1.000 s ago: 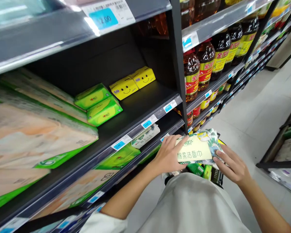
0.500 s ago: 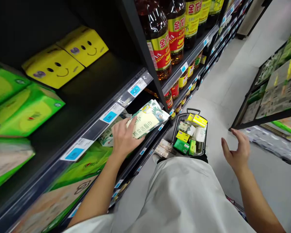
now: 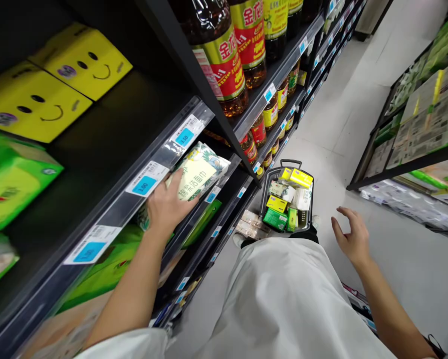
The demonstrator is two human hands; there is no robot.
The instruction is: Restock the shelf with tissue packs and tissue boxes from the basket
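Observation:
My left hand point(image 3: 167, 205) is at a dark store shelf, its fingers wrapped over a soft pack of cotton face towels point(image 3: 197, 172) with a leafy pattern and Chinese print. The pack lies tilted just behind the shelf's price strip point(image 3: 147, 178), and its far end is near the shelf's back edge. My right hand point(image 3: 353, 237) hangs in the air with its fingers apart, holding nothing. Below it and to the left, a dark wire basket point(image 3: 287, 199) of small boxes and packets stands on the floor.
Large bottles of cooking oil point(image 3: 218, 60) line the shelf above. Yellow smiley-face boxes point(image 3: 35, 102) and green tissue packs point(image 3: 16, 182) sit on the shelf at left. A low display of packaged goods point(image 3: 414, 124) runs along the right of the pale aisle floor point(image 3: 332, 119).
My right hand has let go of the pack and moved away from it to the right. My left hand has carried the pack onto the shelf, and the view has turned further down.

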